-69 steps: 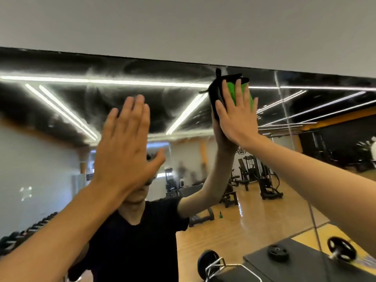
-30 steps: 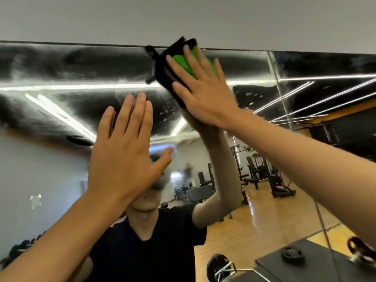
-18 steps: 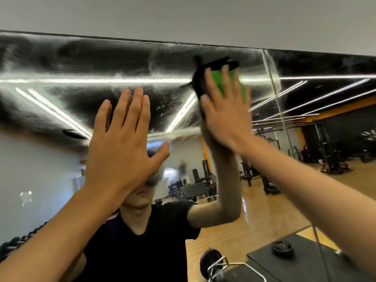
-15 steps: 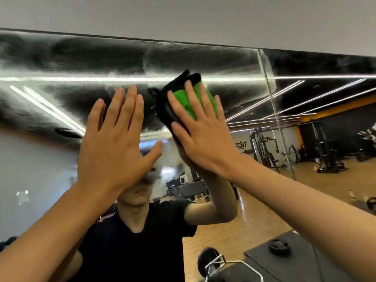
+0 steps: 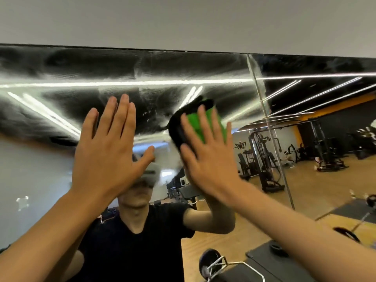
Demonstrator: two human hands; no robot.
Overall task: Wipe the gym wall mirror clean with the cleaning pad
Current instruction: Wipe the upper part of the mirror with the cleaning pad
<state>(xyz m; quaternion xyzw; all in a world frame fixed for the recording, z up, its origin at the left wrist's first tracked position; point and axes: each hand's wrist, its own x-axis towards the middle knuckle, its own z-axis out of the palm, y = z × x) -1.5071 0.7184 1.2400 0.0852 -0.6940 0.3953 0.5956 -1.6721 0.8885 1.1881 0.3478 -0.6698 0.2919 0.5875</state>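
The wall mirror (image 5: 61, 64) fills the view, its upper band streaked with wet smears. A green and black cleaning pad (image 5: 195, 123) lies flat against the glass at centre right. My right hand (image 5: 207, 157) presses on it with straight, spread fingers, covering its lower part. My left hand (image 5: 109, 147) is raised beside it on the left, fingers straight, palm toward the glass; whether it touches the mirror is unclear.
A vertical seam (image 5: 268, 129) divides the mirror panels to the right of the pad. The plain wall (image 5: 183, 21) runs above the mirror's top edge. A person in a black shirt and gym machines (image 5: 262, 159) show in the reflection.
My right hand has swept the pad from the mirror's top edge down and back and forth sideways; it now sits lower. My left hand has stayed raised in about the same place.
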